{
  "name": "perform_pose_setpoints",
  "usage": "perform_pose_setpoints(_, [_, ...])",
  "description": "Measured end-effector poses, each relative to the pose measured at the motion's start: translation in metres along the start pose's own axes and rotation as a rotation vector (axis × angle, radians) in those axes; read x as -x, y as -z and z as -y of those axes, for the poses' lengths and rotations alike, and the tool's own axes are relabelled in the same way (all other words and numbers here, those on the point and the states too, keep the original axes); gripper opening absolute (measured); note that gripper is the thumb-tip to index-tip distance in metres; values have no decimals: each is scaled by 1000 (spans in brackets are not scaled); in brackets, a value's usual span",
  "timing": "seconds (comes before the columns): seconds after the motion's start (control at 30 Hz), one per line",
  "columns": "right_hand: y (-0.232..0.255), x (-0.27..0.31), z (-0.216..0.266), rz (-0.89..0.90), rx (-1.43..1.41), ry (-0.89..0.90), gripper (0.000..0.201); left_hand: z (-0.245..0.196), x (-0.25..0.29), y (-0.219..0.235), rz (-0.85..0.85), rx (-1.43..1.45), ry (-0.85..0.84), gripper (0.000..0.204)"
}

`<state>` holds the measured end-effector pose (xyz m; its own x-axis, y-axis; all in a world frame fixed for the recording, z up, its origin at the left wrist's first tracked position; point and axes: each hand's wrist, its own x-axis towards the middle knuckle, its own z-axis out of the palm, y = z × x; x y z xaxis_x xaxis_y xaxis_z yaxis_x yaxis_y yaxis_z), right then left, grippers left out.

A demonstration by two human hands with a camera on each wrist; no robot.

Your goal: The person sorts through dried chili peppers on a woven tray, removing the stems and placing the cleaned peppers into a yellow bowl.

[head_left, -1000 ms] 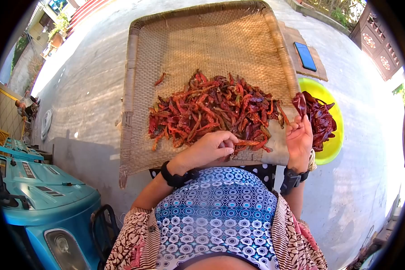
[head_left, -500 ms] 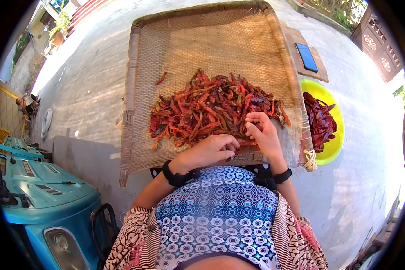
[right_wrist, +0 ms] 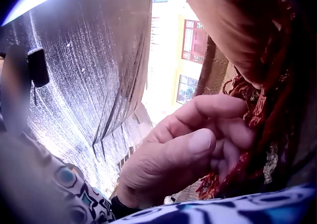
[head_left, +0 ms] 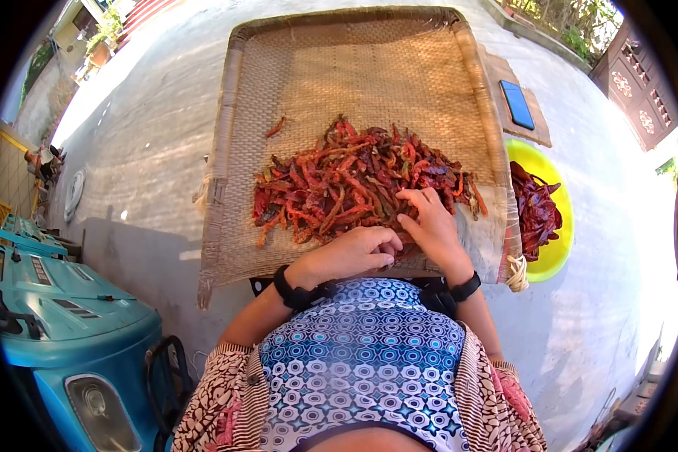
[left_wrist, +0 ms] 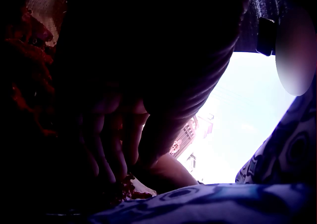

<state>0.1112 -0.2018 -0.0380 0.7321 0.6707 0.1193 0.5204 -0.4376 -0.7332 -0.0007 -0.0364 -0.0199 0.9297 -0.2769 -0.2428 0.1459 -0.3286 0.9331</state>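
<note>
A heap of dried red chilies [head_left: 354, 184] lies on a big woven tray [head_left: 354, 68] resting across my lap. My left hand [head_left: 388, 247] sits at the heap's near edge. Its fingers are curled and pinch a chili against the thumb, as the right wrist view shows for this left hand [right_wrist: 198, 145]. My right hand [head_left: 413, 207] is just beside it, with bent fingers dug into the pile around some chilies. The left wrist view is dark, showing only fingers [left_wrist: 114, 149] pointing down onto chilies.
A yellow bowl [head_left: 561, 248] holding darker chilies [head_left: 536, 211] stands on the ground to the right of the tray. A blue phone [head_left: 517, 104] lies on a board behind it. A teal machine [head_left: 68, 324] stands at my left on concrete ground.
My right hand, which held a dark chili over the yellow bowl, came back left to the pile and now digs into it. The left hand has stayed at the near edge.
</note>
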Motion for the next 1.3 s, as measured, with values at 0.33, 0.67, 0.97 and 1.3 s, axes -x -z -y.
perform_pose_setpoints(0.33, [2, 5, -11, -44, -74, -57, 37, 3, -1, 0, 6, 8, 14, 28])
perform_pose_setpoints(0.67, [1, 11, -21, -104, -29, 45, 40, 3, -1, 0, 8, 0, 23, 29])
perform_pose_setpoints(0.97, [4, 12, -21, -184, -212, -80, 42, 3, 0, 0, -14, 17, 14, 27])
perform_pose_setpoints(1.3, [5, 17, 0, 58, -640, 40, 39, 2, -3, -4, -136, 63, 42, 26])
